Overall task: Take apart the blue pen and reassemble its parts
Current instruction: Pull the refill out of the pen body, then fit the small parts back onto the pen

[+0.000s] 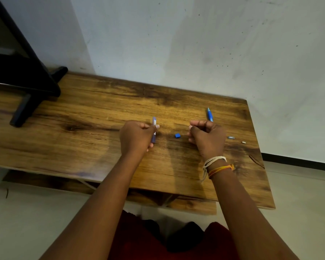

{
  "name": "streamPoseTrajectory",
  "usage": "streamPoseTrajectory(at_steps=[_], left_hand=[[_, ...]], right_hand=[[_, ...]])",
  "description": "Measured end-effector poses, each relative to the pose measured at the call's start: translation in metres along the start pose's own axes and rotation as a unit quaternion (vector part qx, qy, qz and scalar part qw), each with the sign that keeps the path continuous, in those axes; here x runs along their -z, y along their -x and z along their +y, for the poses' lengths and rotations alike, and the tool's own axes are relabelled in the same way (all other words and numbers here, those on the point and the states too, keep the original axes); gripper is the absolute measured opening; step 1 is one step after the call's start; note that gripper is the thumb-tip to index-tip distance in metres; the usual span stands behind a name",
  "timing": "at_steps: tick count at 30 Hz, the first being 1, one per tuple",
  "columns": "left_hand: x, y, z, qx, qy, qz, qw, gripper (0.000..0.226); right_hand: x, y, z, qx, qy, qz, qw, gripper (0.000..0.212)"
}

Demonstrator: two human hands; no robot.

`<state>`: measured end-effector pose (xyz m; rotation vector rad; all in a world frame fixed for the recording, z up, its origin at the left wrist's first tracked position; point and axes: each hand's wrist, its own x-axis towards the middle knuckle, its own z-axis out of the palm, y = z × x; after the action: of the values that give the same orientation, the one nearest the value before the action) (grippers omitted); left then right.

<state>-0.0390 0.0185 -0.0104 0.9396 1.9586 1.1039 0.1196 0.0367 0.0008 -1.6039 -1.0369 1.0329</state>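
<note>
The blue pen was already in pieces: the left hand [137, 136] had its fingers wrapped around the pen barrel [154, 130], and the right hand [206, 136] was curled shut, but I could not tell if it held anything. A small blue cap [177, 135], a silver tip [231, 137], a tiny white bit [243, 142] and the blue grip end [210, 114] lay apart on the wooden table [83, 117]. The taking apart looked done, and putting it all back together was still left.
</note>
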Motion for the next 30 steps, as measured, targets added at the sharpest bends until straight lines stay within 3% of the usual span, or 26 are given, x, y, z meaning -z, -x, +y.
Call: streamPoseTrajectory(at_steps=[6,12,18,26,30], left_hand=[[-0.004,-0.001,-0.001,-0.042,-0.059,0.017,0.997,0.014],[-0.013,0.003,0.002,-0.067,-0.11,0.036,0.991,0.024],[-0.035,0.02,0.018,-0.176,-0.121,0.059,0.975,0.007],[-0.092,0.052,0.033,-0.242,-0.112,-0.108,0.958,0.006],[-0.114,0.059,0.034,-0.291,-0.185,-0.153,0.926,0.031]], right_hand=[[0.005,-0.001,0.002,0.008,0.012,0.001,1.0,0.015],[0.022,-0.002,0.003,0.007,0.022,0.018,1.0,0.014],[0.048,-0.009,0.001,0.007,0.002,0.081,0.997,0.013],[0.075,-0.012,0.009,0.018,0.027,0.175,0.984,0.016],[0.091,-0.013,0.013,0.028,0.036,0.193,0.98,0.016]])
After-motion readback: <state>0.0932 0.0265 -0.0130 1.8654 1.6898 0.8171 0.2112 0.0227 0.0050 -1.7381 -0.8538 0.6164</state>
